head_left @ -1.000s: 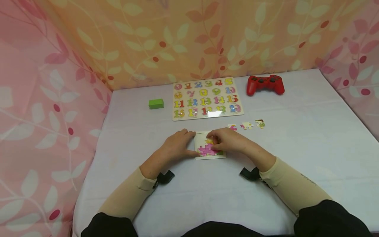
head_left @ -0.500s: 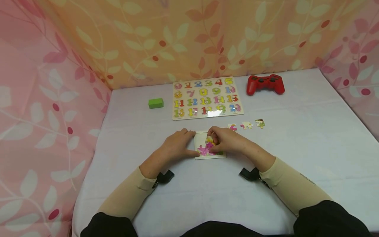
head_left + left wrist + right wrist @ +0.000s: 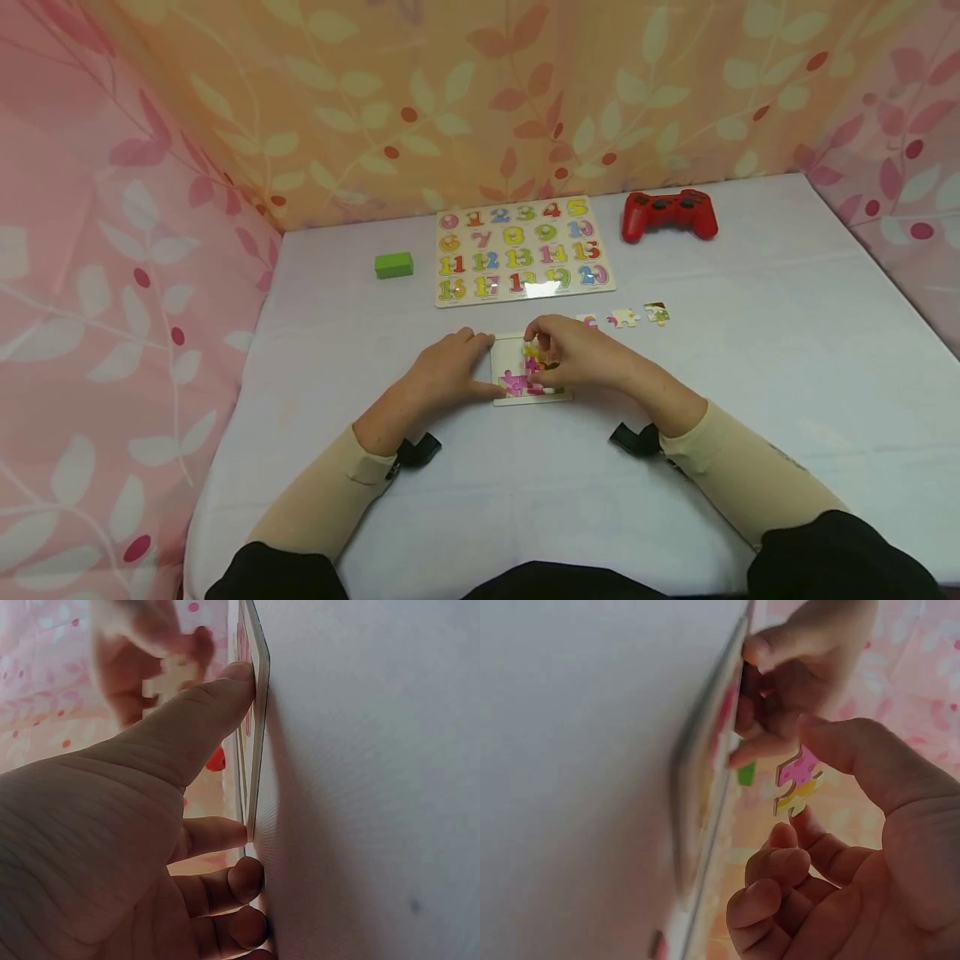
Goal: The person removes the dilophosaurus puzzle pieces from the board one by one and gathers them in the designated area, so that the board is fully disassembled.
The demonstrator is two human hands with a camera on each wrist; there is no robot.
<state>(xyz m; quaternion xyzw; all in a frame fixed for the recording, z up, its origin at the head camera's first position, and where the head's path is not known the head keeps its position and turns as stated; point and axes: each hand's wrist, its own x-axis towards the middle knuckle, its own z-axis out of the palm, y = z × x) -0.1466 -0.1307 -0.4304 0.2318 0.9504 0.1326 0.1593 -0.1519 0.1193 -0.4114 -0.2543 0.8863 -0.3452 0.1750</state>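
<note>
Within the head view, a small square jigsaw board lies on the white cloth, with joined pink pieces along its lower part. My left hand holds the board's left side: the thumb rests at the near corner, the index finger touches the far corner. My right hand pinches a pink and yellow jigsaw piece between thumb and finger. The right wrist view shows that piece raised off the board, on edge. In the left wrist view, my left thumb lies over the board's edge.
Three loose jigsaw pieces lie in a row beyond my right hand, one partly hidden by it. Farther back are a number puzzle board, a green block and a red game controller. Patterned curtains enclose the table.
My right hand has lifted the pink and yellow piece off the board and tilted it up. The left hand has stayed at the board's left side.
</note>
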